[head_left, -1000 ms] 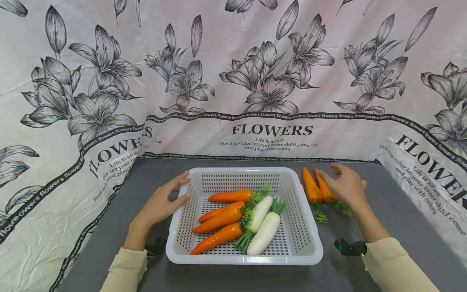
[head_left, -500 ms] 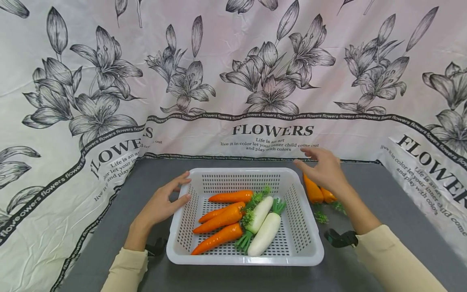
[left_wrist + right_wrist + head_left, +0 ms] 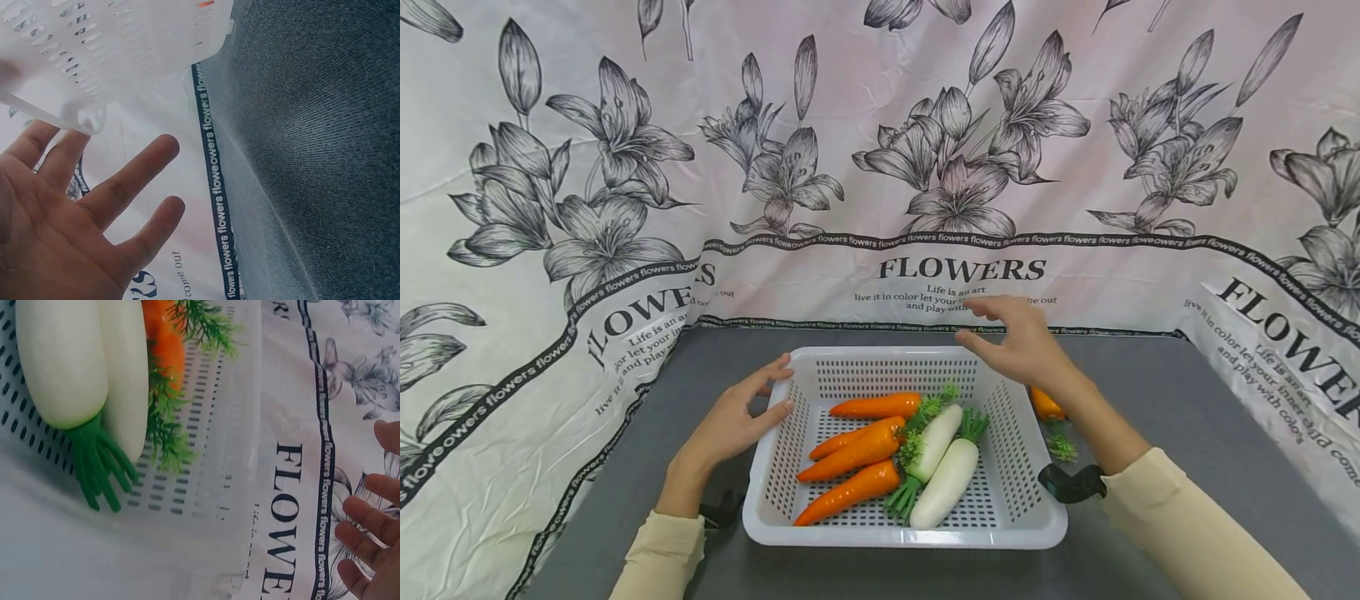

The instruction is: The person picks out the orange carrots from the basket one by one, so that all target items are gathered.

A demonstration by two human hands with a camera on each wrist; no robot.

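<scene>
A white perforated plastic basket (image 3: 902,536) stands on the dark table. My left hand (image 3: 730,421) touches its left rim with spread fingers; in the left wrist view two fingertips meet the rim and the other fingers (image 3: 134,181) extend free. Above the basket's far right corner hovers my right hand (image 3: 1018,342), fingers apart and holding nothing. Inside lie several orange carrots (image 3: 850,492) with leafy green tops, pointing left. Two white radishes with green stems are beside them, the nearer radish (image 3: 947,483) slanting across the basket floor.
Right of the basket an orange carrot (image 3: 1047,404) with a green top (image 3: 1062,446) lies on the table (image 3: 1157,400), partly hidden by my right arm. A white flower-print cloth (image 3: 955,283) hangs behind and along both sides.
My right hand has moved left, from over the carrots on the table to over the basket's far right corner. My left hand stays at the left rim.
</scene>
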